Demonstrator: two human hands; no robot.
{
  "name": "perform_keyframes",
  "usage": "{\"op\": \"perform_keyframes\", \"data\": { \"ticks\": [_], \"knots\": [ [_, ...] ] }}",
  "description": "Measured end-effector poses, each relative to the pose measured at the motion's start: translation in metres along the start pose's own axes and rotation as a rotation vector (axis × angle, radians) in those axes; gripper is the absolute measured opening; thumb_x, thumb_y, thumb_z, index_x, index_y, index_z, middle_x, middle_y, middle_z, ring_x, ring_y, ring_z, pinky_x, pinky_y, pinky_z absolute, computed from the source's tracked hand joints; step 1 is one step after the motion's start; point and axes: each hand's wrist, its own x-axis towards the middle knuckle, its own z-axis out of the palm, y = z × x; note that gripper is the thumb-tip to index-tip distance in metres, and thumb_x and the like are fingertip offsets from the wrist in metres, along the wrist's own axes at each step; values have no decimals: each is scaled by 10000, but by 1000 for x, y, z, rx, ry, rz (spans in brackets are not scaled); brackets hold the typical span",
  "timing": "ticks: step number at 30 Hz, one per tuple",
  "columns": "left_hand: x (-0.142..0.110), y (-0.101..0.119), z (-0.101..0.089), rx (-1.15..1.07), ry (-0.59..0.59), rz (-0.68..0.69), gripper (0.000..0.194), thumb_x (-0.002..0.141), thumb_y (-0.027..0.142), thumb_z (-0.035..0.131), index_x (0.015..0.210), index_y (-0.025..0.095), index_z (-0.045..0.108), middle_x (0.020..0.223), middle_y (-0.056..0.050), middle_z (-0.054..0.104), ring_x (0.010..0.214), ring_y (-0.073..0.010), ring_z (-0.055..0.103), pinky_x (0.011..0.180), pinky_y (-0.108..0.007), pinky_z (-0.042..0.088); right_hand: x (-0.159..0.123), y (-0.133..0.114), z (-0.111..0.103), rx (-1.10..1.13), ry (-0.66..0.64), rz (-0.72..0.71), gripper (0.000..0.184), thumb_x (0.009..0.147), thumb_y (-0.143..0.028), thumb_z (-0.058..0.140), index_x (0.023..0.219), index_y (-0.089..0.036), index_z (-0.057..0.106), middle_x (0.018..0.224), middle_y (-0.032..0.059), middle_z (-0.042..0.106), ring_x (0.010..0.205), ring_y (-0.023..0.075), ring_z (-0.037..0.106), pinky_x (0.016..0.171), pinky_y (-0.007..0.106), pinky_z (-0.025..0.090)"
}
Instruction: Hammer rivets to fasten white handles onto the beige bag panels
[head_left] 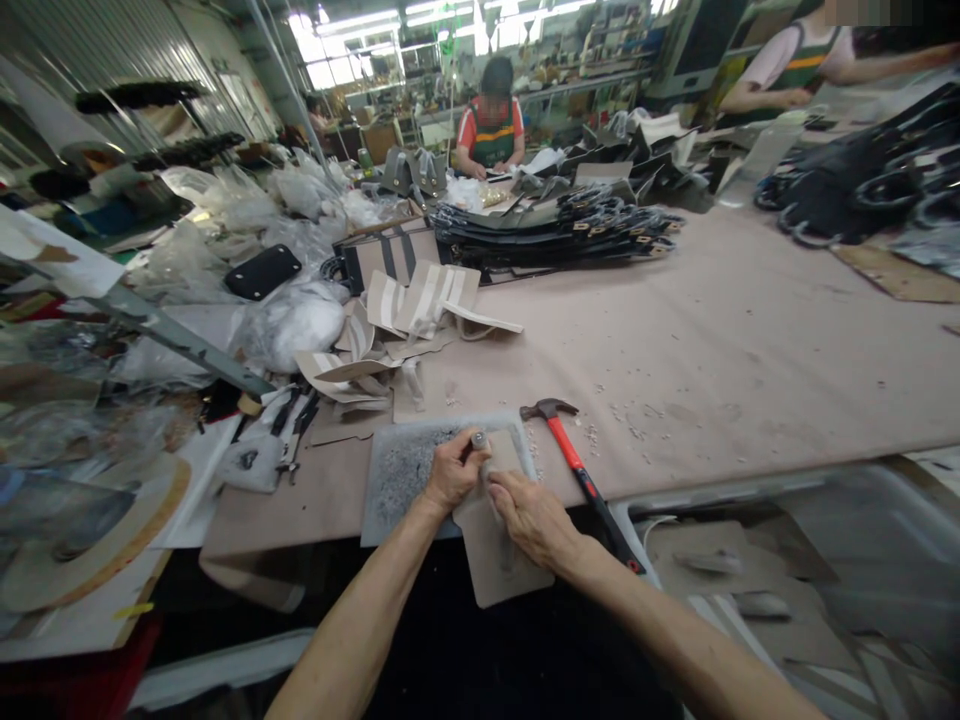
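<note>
My left hand (454, 470) is closed round a short metal punch (480, 440), its round top showing above the fingers. Under both hands lies a beige bag panel (487, 570), partly on a worn grey pad (405, 470) and partly over the table's front edge. My right hand (536, 515) has its fingers curled onto the panel close to the punch, gripping it or a strap there; the fingertips are partly hidden. A claw hammer (574, 460) with a red and black handle rests just right of the pad.
Beige pieces (420, 305) and a stack of dark straps (555, 235) lie farther back. Tiny metal bits (637, 415) dot the table (750, 340). A bin (641, 520) of panels stands at right, plastic bags (300, 325) at left. Co-workers (491, 130) sit beyond.
</note>
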Motion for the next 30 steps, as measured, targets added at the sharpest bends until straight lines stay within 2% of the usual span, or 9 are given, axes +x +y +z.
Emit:
{"op": "perform_keyframes", "data": {
  "ticks": [4, 8, 11, 14, 17, 20, 23, 26, 30],
  "knots": [
    [2, -2, 1, -40, 83, -60, 193, 817, 354, 670, 899, 180, 675, 761, -6, 673, 688, -134, 609, 664, -223, 488, 5, 20, -4, 56, -52, -69, 422, 963, -140, 305, 1311, -204, 534, 1013, 67, 613, 871, 162, 592, 775, 273, 440],
    [4, -3, -1, -238, 174, -159, 257, 804, 389, 684, 920, 160, 675, 817, -31, 708, 726, -148, 649, 688, -241, 525, 6, 15, -3, -106, -110, -138, 508, 904, -93, 346, 1368, -244, 489, 1104, 82, 546, 759, 142, 555, 677, 257, 433],
    [5, -5, -2, -347, 260, -215, 299, 807, 421, 680, 934, 151, 678, 861, -54, 728, 745, -154, 669, 691, -250, 544, 9, 5, -2, -249, -100, -206, 453, 886, -74, 350, 1255, -232, 560, 1325, 116, 464, 774, 142, 558, 659, 264, 433],
    [4, -10, -1, -316, 334, -206, 308, 801, 436, 691, 917, 150, 689, 849, -57, 739, 752, -151, 676, 704, -241, 541, 13, -1, -9, -440, -31, -248, 358, 841, -45, 384, 1097, -144, 612, 1456, 152, 403, 919, 194, 581, 743, 302, 444],
    [6, -19, -4, -362, 503, -224, 342, 817, 469, 670, 923, 144, 678, 853, -64, 742, 738, -153, 685, 691, -248, 547, 15, -4, -29, -646, 84, -131, 299, 813, -59, 436, 1043, -124, 615, 1261, 170, 579, 890, 233, 598, 755, 337, 421],
    [13, -23, -16, -422, 610, -227, 364, 809, 479, 678, 938, 138, 667, 856, -70, 744, 743, -163, 695, 685, -258, 556, 10, -10, -52, -753, 150, 64, 283, 801, -90, 474, 1054, -141, 592, 952, 134, 659, 725, 222, 608, 647, 330, 374],
    [20, -14, -32, -370, 610, -165, 341, 795, 452, 705, 938, 143, 682, 844, -58, 743, 746, -155, 687, 700, -245, 545, -1, -17, -64, -753, 111, 194, 164, 841, -142, 468, 957, -158, 582, 854, 130, 662, 634, 218, 612, 569, 320, 324],
    [22, 8, -39, -304, 518, -92, 296, 794, 405, 721, 945, 152, 693, 853, -48, 742, 759, -146, 680, 724, -236, 536, -8, -18, -62, -630, 76, 296, 111, 873, -215, 471, 913, -182, 569, 814, 115, 673, 665, 250, 643, 559, 314, 322],
    [18, 32, -31, -252, 357, -37, 253, 817, 363, 705, 980, 170, 684, 911, -53, 743, 810, -159, 687, 762, -252, 543, -12, -16, -53, -398, 130, 424, 253, 877, -326, 509, 1072, -178, 572, 844, 117, 692, 782, 287, 669, 632, 328, 379]
  ]
}}
